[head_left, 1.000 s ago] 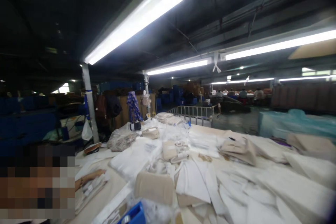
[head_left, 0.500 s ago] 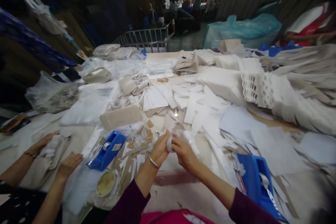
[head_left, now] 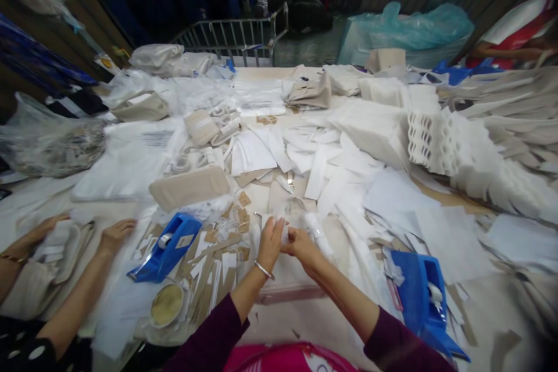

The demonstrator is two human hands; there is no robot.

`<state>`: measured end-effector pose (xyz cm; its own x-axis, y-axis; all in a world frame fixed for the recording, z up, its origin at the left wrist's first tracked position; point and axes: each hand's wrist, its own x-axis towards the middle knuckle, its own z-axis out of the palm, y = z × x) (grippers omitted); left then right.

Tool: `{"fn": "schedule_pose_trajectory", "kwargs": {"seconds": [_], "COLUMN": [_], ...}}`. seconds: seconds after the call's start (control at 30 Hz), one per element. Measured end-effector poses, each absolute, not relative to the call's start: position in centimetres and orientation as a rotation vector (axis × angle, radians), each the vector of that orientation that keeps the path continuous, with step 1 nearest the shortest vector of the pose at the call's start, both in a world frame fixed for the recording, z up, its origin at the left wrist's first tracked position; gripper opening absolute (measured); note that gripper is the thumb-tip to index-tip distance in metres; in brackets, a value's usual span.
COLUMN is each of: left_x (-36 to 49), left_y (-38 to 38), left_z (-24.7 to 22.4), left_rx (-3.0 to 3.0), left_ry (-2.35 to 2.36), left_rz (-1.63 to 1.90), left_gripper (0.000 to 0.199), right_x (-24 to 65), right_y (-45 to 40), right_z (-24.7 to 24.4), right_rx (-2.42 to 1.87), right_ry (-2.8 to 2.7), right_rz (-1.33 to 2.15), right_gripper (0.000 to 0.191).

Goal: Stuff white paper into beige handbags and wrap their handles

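Observation:
My left hand [head_left: 271,241], with a silver bangle at its wrist, is closed around a small white strip [head_left: 285,235]. My right hand [head_left: 303,249] pinches the same strip from the other side, so most of it is hidden between the fingers. Whether it is strap or wrapping I cannot tell. Under both hands lies a flat beige piece [head_left: 290,295], partly covered in white. Just past my right hand is a white wrapped strap [head_left: 319,233]. A metal clasp [head_left: 290,180] lies farther back.
Blue tape dispensers stand left [head_left: 168,249] and right [head_left: 421,296]. A round tub [head_left: 166,304] sits near scattered cardboard strips. White sheets [head_left: 399,195] and foam padding [head_left: 440,142] cover the right. At left, a co-worker's hands [head_left: 117,235] rest by a beige bag [head_left: 32,285].
The view has tilted down and shifted slightly. The looped white strip showed more before; now my fingers close over it. The co-worker's hands have moved slightly over the beige bag.

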<state>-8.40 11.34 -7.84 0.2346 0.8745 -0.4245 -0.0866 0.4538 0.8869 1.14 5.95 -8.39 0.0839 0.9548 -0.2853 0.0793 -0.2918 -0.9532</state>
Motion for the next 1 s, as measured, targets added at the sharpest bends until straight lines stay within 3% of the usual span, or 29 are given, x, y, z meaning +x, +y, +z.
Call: {"fn": "schedule_pose_trajectory", "kwargs": {"seconds": [0.07,0.23,0.43,0.63,0.83,1.0], "left_x": [-8.6,-9.4,-8.4,-8.3,-8.0,-7.7], "left_y": [11.7,13.6,13.6,14.9,14.7,15.6], "left_z": [-8.5,-9.2,-10.5,-11.3,-12.7,-12.4], "left_rx": [0.786,0.492,0.739,0.517,0.686,0.594], "left_ry": [1.127,0.917,1.096,0.9,1.033,1.017], "left_rz": [0.731,0.459,0.618,0.467,0.465,0.311], "left_gripper": [0.041,0.042,0.038,0.042,0.049,0.055], "right_x": [0.8,0.8,0.7,0.9,1.3,0.3], "right_y": [6.4,6.8,8.0,7.6,8.6,8.3], "right_z": [-8.8,-9.6,-10.9,-11.7,-11.6,-12.8], "right_rx": [-1.494,-1.395,-1.595,-1.548,-1.627,-1.828], "right_ry": [-1.0,-1.357,-0.858,-1.268,-0.826,-1.204], "right_rz": [1.4,1.067,1.584,1.031,1.608,1.086], "right_gripper": [0.008,0.013,0.009,0.012,0.01,0.02]}}
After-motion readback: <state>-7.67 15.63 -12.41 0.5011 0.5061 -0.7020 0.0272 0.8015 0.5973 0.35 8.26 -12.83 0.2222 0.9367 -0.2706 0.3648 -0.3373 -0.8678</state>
